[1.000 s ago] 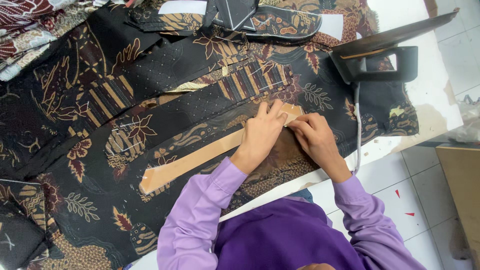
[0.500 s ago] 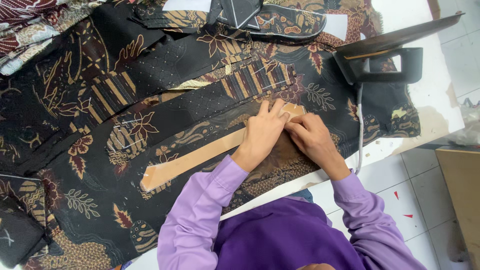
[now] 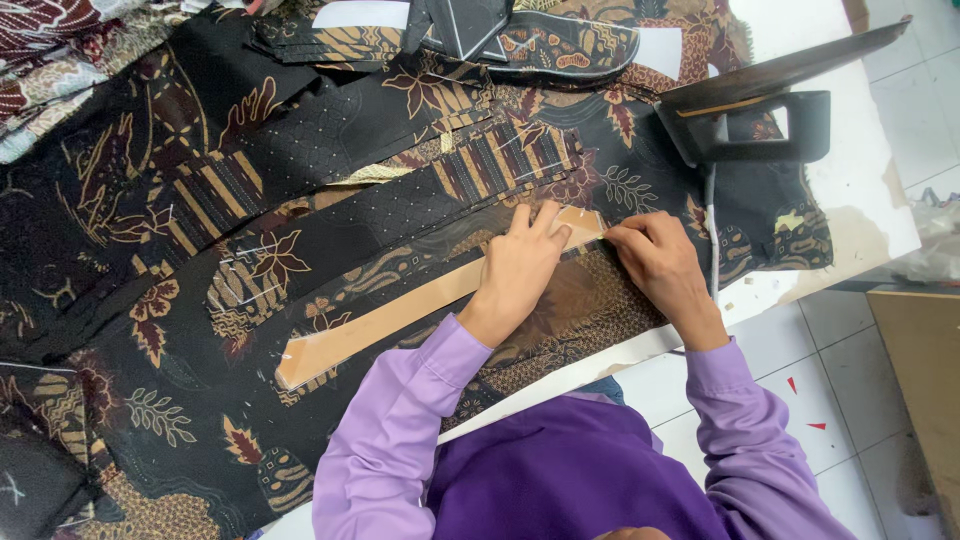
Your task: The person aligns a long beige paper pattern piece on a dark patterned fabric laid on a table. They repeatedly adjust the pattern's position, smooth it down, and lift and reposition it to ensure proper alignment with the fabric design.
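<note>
1. Pattern strip [image 3: 400, 315]: a long, narrow, flat tan piece, stiff like card or interfacing, with straight edges and a squared lower end. It lies on the dark fabric near the tabletop's front edge.
2. Batik fabric [image 3: 300, 200]: black cloth printed with brown and rust leaves, stripes and fine white dots, spread in overlapping layers over most of the tabletop.
3. Left hand [image 3: 520, 270]: flat, palm down, fingers held together, pressing the upper end of the strip onto the cloth.
4. Right hand [image 3: 655, 265]: fingers curled, thumb and fingertips pinching at the strip's upper tip; what lies between them cannot be made out. Both arms wear lilac sleeves.
5. Surroundings: a dark clothes iron [image 3: 760, 110] stands on its heel at the far right corner of the tabletop [image 3: 860, 200], its cord running down past the right wrist; folded patterned pieces [image 3: 560, 45] lie along the far edge.
6. Orientation: the strip's long axis runs diagonally, its lower end toward the front-left, its upper end pointing toward the iron.
</note>
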